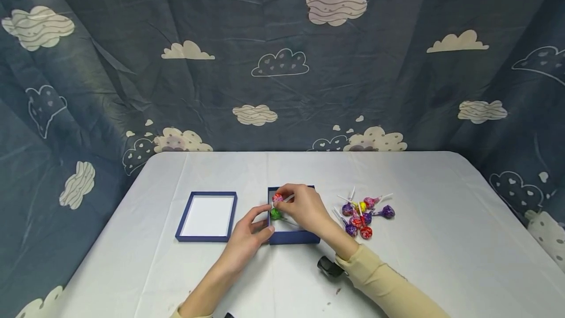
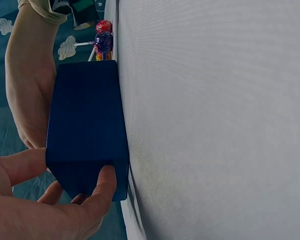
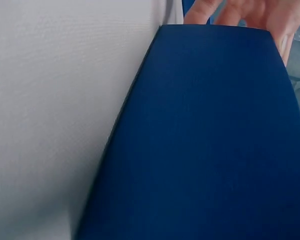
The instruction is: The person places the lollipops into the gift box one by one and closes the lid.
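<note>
Nearest us, our two forearms reached up over the white table point(image 1: 441, 200), the right one in a beige sleeve point(image 1: 388, 283), with a small black object point(image 1: 328, 266) lying just beside that wrist. Our left hand point(image 1: 247, 239) gripped the near left corner of the blue box point(image 1: 293, 236), thumb and fingers curled against its wall, as the left wrist view also showed. Our right hand point(image 1: 304, 207) hovered over the box, pinching a red lollipop point(image 1: 277, 197) by its stick, the head just above a green lollipop point(image 1: 275, 214) already lying inside. Both hands were close together at the box's left side. Left of the box, apart from it, the lid point(image 1: 207, 216) lay with its white inside up. Right of the box sat a loose pile of lollipops point(image 1: 362, 212), purple, red and yellow.
</note>
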Tool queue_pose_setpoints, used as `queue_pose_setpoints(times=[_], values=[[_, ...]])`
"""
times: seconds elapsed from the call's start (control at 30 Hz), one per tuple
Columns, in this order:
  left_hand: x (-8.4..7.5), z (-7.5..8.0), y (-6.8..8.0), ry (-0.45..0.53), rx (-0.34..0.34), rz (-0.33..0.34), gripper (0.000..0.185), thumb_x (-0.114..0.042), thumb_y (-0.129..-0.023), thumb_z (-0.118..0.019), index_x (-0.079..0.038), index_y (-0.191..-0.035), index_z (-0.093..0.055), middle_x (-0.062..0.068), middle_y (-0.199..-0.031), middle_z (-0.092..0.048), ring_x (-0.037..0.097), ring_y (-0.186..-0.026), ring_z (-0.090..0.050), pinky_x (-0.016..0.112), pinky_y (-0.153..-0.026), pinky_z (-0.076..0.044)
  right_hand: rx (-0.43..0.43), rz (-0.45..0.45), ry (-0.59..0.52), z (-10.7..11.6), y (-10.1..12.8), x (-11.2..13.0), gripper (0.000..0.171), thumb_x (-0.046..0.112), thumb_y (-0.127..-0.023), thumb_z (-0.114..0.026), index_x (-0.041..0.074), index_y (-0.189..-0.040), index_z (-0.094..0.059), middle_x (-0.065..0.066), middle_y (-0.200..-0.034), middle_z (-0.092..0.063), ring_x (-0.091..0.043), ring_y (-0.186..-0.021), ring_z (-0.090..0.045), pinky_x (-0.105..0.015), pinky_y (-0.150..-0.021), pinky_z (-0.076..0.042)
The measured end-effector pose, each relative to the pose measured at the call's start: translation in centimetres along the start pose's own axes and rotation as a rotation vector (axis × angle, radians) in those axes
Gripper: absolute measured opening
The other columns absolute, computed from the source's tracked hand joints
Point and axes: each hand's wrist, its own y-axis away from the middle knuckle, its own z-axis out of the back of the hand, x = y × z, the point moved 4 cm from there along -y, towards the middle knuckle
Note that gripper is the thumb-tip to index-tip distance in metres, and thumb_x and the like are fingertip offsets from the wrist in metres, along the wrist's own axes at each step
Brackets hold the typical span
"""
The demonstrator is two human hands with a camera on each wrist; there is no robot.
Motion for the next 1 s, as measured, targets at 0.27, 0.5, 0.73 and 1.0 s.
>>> queue_pose_setpoints(times=[0.27,0.5,0.73,1.0], values=[[0.0,-0.1,0.0,-0.011,0.009,-0.020,0.048,-0.005,-0.092,-0.062,-0.011,-0.138,-0.054,0.017,-0.150,-0.039,0.040,-0.128,-0.046,0.042,-0.093,-0.050,0.035,0.002,0.021,-0.6,-0.3,-0.2,0.018,0.020,-0.087,-0.075,0.013,-0.104,-0.075,0.003,-0.092,-0.071,-0.012,-0.080,-0.066,-0.034,-0.072,-0.053],[-0.1,-0.1,0.1,-0.007,0.000,-0.026,0.048,-0.005,-0.091,-0.062,-0.012,-0.138,-0.054,0.016,-0.149,-0.040,0.040,-0.127,-0.047,0.040,-0.091,-0.051,0.065,-0.004,0.023,-1.0,-0.7,-0.4,0.018,0.018,-0.087,-0.075,0.013,-0.104,-0.075,0.003,-0.092,-0.072,-0.011,-0.080,-0.066,-0.033,-0.071,-0.052],[-0.2,0.1,0.1,-0.012,-0.013,-0.022,0.048,-0.005,-0.091,-0.063,-0.011,-0.139,-0.053,0.018,-0.148,-0.040,0.040,-0.127,-0.048,0.040,-0.090,-0.051,0.070,-0.021,0.032,-1.4,-1.2,-0.6,0.016,0.019,-0.086,-0.076,0.013,-0.101,-0.077,0.005,-0.088,-0.072,-0.012,-0.082,-0.064,-0.033,-0.073,-0.049],[-0.2,0.0,0.0,-0.013,-0.011,-0.012,0.050,-0.006,-0.091,-0.063,-0.009,-0.140,-0.051,0.019,-0.148,-0.039,0.040,-0.127,-0.047,0.041,-0.092,-0.051,0.102,-0.041,0.006,-1.5,-1.2,-0.7,0.018,0.014,-0.085,-0.076,0.010,-0.103,-0.075,0.004,-0.086,-0.071,-0.011,-0.082,-0.066,-0.037,-0.079,-0.051]])
